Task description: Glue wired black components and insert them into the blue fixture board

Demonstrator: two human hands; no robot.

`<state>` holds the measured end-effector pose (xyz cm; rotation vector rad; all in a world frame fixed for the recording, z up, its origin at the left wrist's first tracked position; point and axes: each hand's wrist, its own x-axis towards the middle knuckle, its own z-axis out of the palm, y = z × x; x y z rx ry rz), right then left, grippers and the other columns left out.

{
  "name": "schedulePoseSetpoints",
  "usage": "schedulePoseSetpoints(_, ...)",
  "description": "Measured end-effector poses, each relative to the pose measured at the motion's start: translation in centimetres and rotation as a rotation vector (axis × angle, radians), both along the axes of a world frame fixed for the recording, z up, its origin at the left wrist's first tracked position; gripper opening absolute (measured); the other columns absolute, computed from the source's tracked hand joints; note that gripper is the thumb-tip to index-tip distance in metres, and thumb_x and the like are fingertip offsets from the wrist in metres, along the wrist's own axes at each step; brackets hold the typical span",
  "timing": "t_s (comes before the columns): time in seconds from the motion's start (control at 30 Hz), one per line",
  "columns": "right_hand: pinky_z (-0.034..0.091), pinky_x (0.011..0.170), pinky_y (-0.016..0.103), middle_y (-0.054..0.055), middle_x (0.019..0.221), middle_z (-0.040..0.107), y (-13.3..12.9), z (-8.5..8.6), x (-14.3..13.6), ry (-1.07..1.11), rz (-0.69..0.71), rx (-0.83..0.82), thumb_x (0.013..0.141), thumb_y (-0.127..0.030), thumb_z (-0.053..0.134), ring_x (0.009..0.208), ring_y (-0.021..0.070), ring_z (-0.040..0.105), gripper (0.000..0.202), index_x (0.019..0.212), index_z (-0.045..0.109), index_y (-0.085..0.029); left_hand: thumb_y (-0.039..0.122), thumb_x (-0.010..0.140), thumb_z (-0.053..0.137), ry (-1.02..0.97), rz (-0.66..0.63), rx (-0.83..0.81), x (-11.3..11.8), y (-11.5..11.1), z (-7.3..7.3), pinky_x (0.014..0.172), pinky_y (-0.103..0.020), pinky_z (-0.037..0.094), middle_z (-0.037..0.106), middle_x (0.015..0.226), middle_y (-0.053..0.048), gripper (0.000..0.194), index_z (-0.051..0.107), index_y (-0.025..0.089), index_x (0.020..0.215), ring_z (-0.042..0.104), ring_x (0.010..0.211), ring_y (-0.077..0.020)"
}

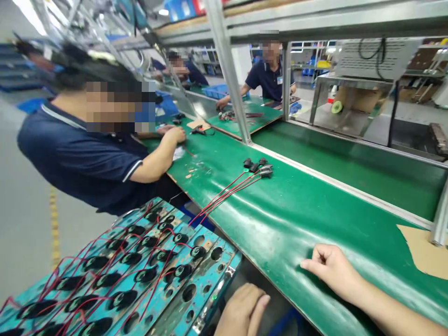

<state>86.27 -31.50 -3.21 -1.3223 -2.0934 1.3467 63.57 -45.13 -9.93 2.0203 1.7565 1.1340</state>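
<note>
My left hand (244,308) is at the bottom, beside the right end of a teal fixture block (189,308). Its fingers curl in with the thumb alongside; nothing shows in them. Over the green mat (287,233) my right hand (331,266) is loosely closed with the thumb sticking out, and no object is visible in it. Black round parts with red wires (121,298) fill many of the fixture's holes. Farther up the mat lies a small group of black connectors (257,165), whose red wires (224,193) run over the near edge towards the fixture.
A co-worker (87,126) sits at the left, arms on the bench. Another person (268,70) works across the bench. A metal post (231,70) rises from the bench to an overhead shelf. Torn cardboard (425,249) lies at the right. A gap separates fixture and bench.
</note>
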Motion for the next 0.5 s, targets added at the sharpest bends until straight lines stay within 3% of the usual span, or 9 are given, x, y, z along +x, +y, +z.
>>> schedulePoseSetpoints(0.07,0.034,0.051,0.025,-0.002,0.05,0.05,-0.3,-1.2,1.2,-0.011,-0.063,0.141,0.09,-0.059,0.06,0.049,0.0128,0.046,0.054,0.055,0.046,-0.021,0.029,0.103,0.045,0.035,0.064,0.015,1.3,1.1,0.9,0.067,-0.03,0.057,0.069,0.078,-0.005,0.024,0.067,0.021,0.095,0.068,0.071,-0.0194)
schedulePoseSetpoints(0.13,0.039,0.059,0.027,0.001,0.057,0.057,-0.9,-1.8,1.1,-0.008,-0.057,0.189,0.095,-0.048,0.057,0.056,0.0153,0.053,0.046,0.058,0.053,-0.02,0.03,0.101,0.049,0.103,0.159,0.045,2.8,2.7,1.8,0.08,-0.036,0.057,0.071,0.091,-0.009,0.02,0.066,0.019,0.103,0.068,0.085,-0.0232)
schedulePoseSetpoints(0.27,0.047,0.074,0.032,0.005,0.082,0.073,-1.2,-2.0,0.1,-0.021,-0.038,0.226,0.094,-0.035,0.061,0.076,0.0213,0.066,0.017,0.095,0.072,-0.022,0.039,0.096,0.055,0.166,0.233,0.032,4.9,6.8,2.5,0.095,-0.053,0.05,0.07,0.101,-0.015,0.027,0.067,0.017,0.106,0.064,0.1,-0.0339)
schedulePoseSetpoints(0.43,0.054,0.078,0.035,0.002,0.082,0.07,0.3,-1.9,0.6,0.06,-0.063,0.176,0.102,-0.041,0.056,0.077,0.0176,0.067,0.03,0.09,0.068,-0.016,0.041,0.09,0.056,0.253,0.295,-0.042,5.8,10.1,2.5,0.092,-0.056,0.052,0.069,0.099,-0.016,0.029,0.07,0.017,0.098,0.065,0.098,-0.0369)
schedulePoseSetpoints(0.5,0.056,0.078,0.035,0.002,0.087,0.069,1.0,-2.1,0.8,0.121,-0.048,0.146,0.103,-0.043,0.057,0.078,0.0155,0.067,0.031,0.094,0.067,-0.015,0.038,0.095,0.045,0.26,0.35,-0.037,6.7,10.2,2.4,0.093,-0.054,0.053,0.069,0.103,-0.016,0.035,0.067,0.016,0.111,0.066,0.101,-0.0346)
